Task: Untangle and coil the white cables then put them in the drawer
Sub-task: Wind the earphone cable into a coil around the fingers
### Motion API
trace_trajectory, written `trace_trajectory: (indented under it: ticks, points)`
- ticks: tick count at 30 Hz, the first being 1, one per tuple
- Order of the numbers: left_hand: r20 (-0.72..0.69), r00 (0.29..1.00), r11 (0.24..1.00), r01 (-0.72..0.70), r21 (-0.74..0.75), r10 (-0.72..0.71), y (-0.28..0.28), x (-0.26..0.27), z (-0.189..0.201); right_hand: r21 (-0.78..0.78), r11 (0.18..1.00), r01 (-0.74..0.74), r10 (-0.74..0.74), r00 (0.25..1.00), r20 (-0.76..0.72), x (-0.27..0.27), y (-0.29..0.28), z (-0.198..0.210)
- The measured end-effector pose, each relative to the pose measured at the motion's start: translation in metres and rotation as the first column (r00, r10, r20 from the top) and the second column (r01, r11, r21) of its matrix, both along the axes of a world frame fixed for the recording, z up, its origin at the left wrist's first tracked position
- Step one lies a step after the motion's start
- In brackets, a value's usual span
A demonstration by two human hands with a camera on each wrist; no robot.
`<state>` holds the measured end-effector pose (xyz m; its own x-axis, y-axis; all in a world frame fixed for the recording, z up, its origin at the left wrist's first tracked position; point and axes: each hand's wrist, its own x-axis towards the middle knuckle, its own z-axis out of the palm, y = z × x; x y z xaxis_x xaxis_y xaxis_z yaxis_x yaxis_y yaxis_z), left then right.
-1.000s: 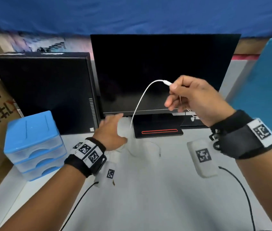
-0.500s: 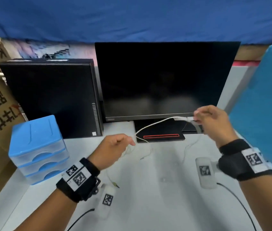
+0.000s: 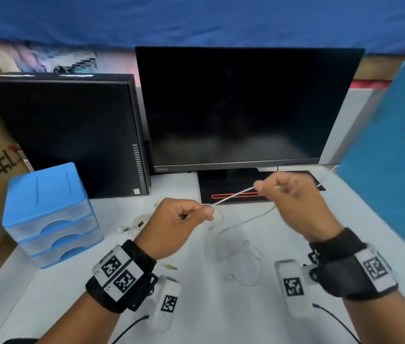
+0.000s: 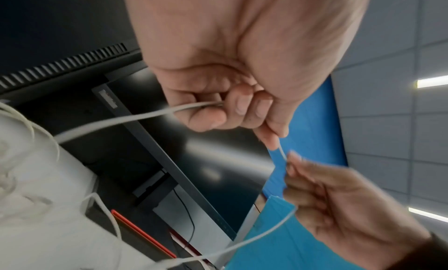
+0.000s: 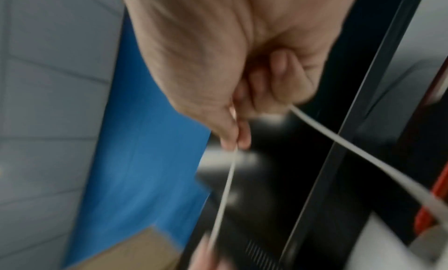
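Holding: the left hand [image 3: 184,218] and the right hand [image 3: 293,197] each pinch the same white cable [image 3: 233,196], raised above the bench [image 3: 208,306]
Fingers, left: curled narrow, thumb and forefinger closed on the cable, the other fingers [image 4: 242,105] folded into the palm
Fingers, right: curled narrow too, the cable nipped at the tips
Long axis: the taut stretch runs from the left hand up and rightward to the right hand, slanting across the front of the monitor stand [image 3: 231,182]
Slack: beyond each hand the cable drops in loose loops to the bench between the wrists
Nearer hand: the left is nearer the drawer unit [image 3: 47,214], which stands at the left edge of the bench with all drawers shut
Judged step: drawing the cable straight, coiling not yet begun
Other cable: a second white tangle [image 3: 137,222] lies just left of the left hand, untouched
Hard to make out: white cable on the pale bench is faint, so where loops cross cannot be told
Blurred: the right wrist view is smeared
Hidden: the cable's end inside the right hand; I cannot tell whether a plug is held
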<state>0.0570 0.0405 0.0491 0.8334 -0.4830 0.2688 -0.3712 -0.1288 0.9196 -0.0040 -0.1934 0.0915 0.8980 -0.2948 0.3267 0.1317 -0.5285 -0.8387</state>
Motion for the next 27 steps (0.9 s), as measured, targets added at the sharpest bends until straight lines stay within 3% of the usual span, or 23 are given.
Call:
trace_trajectory:
  ticks: [2, 3, 4, 6, 9, 11, 14, 16, 18, 20, 22, 25, 27]
  points:
    - [0.005, 0.999, 0.999, -0.049, 0.013, 0.049, 0.003, 0.005, 0.005, -0.167, 0.938, 0.303, -0.295, 0.953, 0.072, 0.002, -0.032, -0.004]
    - [0.012, 0.998, 0.998, -0.060, 0.012, 0.060, 0.004, 0.006, 0.007, -0.262, 0.911, 0.318, -0.306, 0.948, 0.084, -0.002, -0.036, -0.006]
    - [0.011, 0.999, 0.999, -0.052, 0.009, 0.051, 0.003, 0.004, 0.009, -0.330, 0.909, 0.254, -0.241, 0.967, 0.081, -0.006, -0.030, -0.009]
    - [0.010, 1.000, 1.000, -0.006, 0.017, 0.005, -0.002, 0.002, 0.012, -0.320, 0.947, -0.018, 0.020, 1.000, 0.002, -0.012, 0.001, -0.012]
    - [0.045, 0.995, 0.996, 0.091, 0.024, -0.092, -0.012, -0.005, 0.011, -0.092, 0.924, -0.370, 0.349, 0.918, -0.188, -0.012, 0.047, -0.013]
    - [0.037, 0.997, 0.997, 0.074, 0.004, -0.074, -0.014, -0.006, 0.009, -0.010, 0.904, -0.426, 0.418, 0.890, -0.183, -0.009, 0.052, -0.012]
    - [-0.006, 1.000, 0.999, 0.017, 0.032, -0.017, -0.003, -0.003, 0.008, 0.060, 0.947, -0.314, 0.319, 0.943, -0.098, -0.004, 0.027, -0.004]
    - [-0.012, 1.000, 0.997, 0.010, 0.077, -0.009, 0.010, 0.003, 0.005, 0.061, 0.994, -0.088, 0.087, 0.996, 0.018, 0.000, -0.005, -0.003]
    - [-0.038, 0.999, 0.999, 0.005, 0.048, -0.003, 0.019, 0.005, 0.004, -0.027, 0.977, 0.210, -0.208, 0.975, 0.074, 0.006, -0.034, -0.009]
    - [-0.045, 0.999, 0.999, 0.014, 0.031, -0.012, 0.023, 0.002, 0.004, -0.215, 0.941, 0.263, -0.267, 0.964, 0.011, 0.000, -0.033, -0.013]
    - [-0.025, 0.999, 0.999, 0.029, 0.042, -0.028, 0.019, -0.003, 0.007, -0.302, 0.952, 0.056, -0.077, 0.995, -0.057, -0.008, -0.004, -0.015]
    - [0.003, 0.998, 0.998, 0.063, 0.026, -0.063, 0.011, -0.009, 0.007, -0.064, 0.943, -0.327, 0.314, 0.937, -0.154, -0.019, 0.054, -0.015]
    - [-0.010, 0.997, 0.997, 0.074, 0.011, -0.074, 0.011, -0.012, 0.008, 0.035, 0.898, -0.439, 0.439, 0.884, -0.162, -0.019, 0.070, -0.022]
